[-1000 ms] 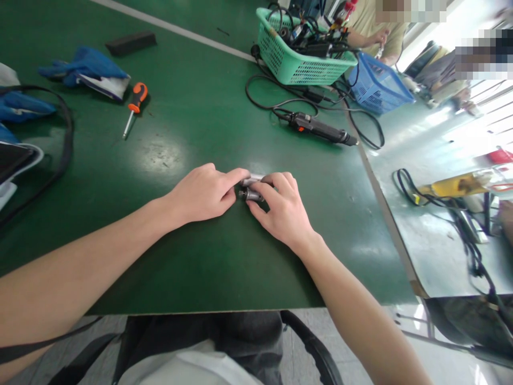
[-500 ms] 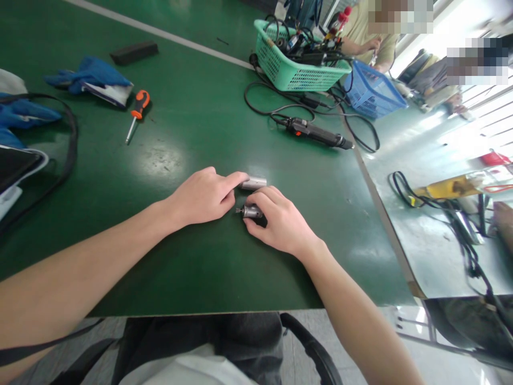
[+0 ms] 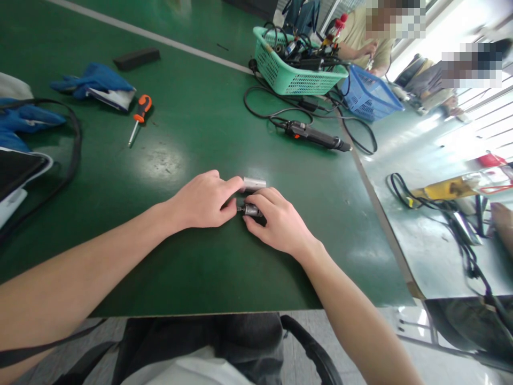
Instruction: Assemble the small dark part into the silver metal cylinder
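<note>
Pinching two metal cylinders [image 3: 254, 184], two hands [image 3: 206, 200].

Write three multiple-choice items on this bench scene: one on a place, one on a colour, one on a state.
1. Where does the screwdriver lie?
A. In the green basket
B. On the green table, left of the hands
C. Under the blue basket

2. What colour is the basket holding the tools and cables?
A. Red
B. Yellow
C. Green

3. How is the right hand?
A. Closed on a small dark metal part
B. Flat and open on the table
C. Raised off the table, holding nothing

Answers: 1 B, it rests on the table near the blue cloth. 2 C, its mesh is light green. 3 A, its fingers wrap the small dark metal part, beside the left hand.
</note>
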A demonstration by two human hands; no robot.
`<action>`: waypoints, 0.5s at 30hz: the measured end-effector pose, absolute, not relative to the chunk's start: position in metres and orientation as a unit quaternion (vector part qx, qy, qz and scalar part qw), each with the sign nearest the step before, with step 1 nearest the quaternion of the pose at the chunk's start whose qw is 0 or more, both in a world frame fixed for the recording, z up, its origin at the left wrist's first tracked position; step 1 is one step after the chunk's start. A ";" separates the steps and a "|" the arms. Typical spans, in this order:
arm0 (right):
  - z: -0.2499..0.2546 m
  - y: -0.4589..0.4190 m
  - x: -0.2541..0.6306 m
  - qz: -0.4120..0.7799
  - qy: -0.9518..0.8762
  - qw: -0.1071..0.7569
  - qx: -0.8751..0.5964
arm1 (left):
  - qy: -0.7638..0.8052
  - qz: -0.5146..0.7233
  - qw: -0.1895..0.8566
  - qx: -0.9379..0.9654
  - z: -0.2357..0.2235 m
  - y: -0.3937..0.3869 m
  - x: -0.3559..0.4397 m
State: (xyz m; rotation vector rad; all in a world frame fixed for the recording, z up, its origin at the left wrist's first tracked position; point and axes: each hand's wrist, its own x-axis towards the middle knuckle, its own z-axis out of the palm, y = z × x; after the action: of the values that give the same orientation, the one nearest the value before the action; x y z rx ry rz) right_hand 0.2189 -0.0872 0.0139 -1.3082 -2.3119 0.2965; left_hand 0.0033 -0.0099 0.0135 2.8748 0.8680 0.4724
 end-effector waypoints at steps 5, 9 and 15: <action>0.013 -0.086 0.219 0.094 -0.837 0.237 -0.484 | 0.226 0.138 0.059 0.962 0.012 -0.010 0.004; 0.011 -0.086 0.220 0.096 -0.840 0.243 -0.476 | 0.212 0.139 0.037 0.967 0.007 -0.007 0.004; 0.009 -0.086 0.221 0.098 -0.849 0.248 -0.457 | 0.198 0.152 0.016 0.968 0.002 -0.005 0.002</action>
State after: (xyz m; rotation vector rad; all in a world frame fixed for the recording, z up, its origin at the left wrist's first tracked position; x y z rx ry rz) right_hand 0.2209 -0.0858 0.0093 -1.2447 -2.3144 0.2659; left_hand 0.0024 -0.0046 0.0018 3.0114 0.6148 0.4716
